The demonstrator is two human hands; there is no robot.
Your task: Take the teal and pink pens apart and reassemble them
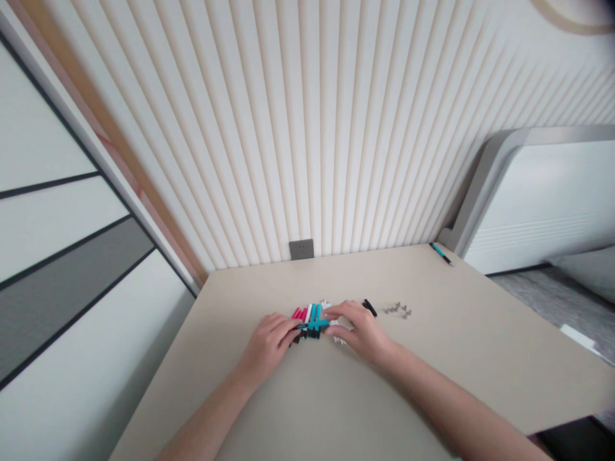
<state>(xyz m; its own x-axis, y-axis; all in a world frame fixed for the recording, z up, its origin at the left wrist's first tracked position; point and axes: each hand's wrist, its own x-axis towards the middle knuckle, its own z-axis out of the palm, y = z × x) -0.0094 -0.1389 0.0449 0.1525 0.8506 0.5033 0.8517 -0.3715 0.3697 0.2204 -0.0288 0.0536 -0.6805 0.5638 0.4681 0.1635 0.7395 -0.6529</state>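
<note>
A teal and black pen (pixel 317 324) lies crosswise between my two hands, just above a row of pen parts. My left hand (pixel 269 338) pinches its dark end. At the teal end, my right hand (pixel 359 324) has thumb and fingers curled round it; the exact contact is small and partly hidden. Beneath and behind are pink barrels (pixel 298 314), a white barrel (pixel 308 312) and teal barrels (pixel 316 312), with black grip pieces (pixel 314 334) at their near ends. Small white parts (pixel 326 304) lie by my right fingers, some covered by the hand.
Right of my right hand lie black pieces (pixel 369 307) and several small grey-silver tips (pixel 398 310). One teal and black pen (pixel 441 253) rests at the beige table's (pixel 307 397) far right corner. A ribbed wall with a dark socket (pixel 302 249) borders the back.
</note>
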